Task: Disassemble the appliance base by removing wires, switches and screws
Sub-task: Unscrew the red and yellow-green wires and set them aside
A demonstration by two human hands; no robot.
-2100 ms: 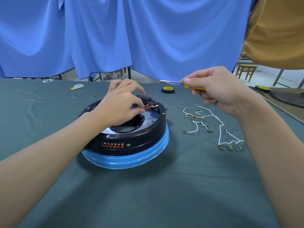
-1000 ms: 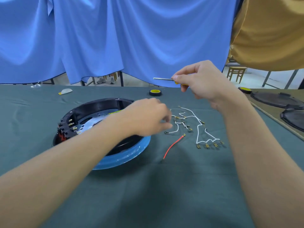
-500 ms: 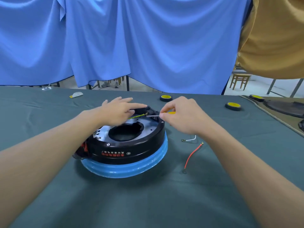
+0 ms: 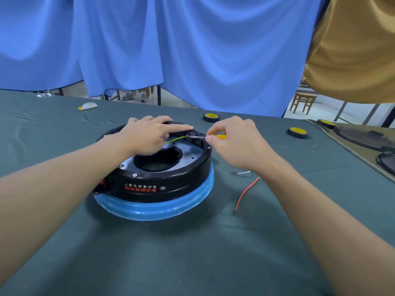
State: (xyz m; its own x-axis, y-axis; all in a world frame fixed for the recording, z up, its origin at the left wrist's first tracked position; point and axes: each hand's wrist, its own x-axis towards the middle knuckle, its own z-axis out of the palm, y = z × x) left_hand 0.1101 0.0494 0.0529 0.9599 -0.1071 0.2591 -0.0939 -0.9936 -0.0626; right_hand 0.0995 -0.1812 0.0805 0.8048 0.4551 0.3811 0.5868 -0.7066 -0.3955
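Evidently the step in hand is freeing the green-yellow wire point(image 4: 175, 139) at the far rim of the appliance base point(image 4: 154, 186), which sits on the green cloth with its black ring uppermost and its blue band below. The right hand point(image 4: 235, 142), just right of the base, pinches a small yellow-handled screwdriver point(image 4: 213, 136) between thumb and curled fingers, its tip at the wire's metal terminal. The left hand point(image 4: 147, 135) lies across the base's far rim with fingers nearly straight, the forefinger stretched along the rim toward the terminal; the wire's other end runs out of sight under the palm, so I cannot tell whether the thumb holds it. I judge the next move calls for a steady pry or turn at the terminal while the left hand braces the base. A red wire point(image 4: 245, 192) and a white wire point(image 4: 241, 173) lie loose to the right of the base.
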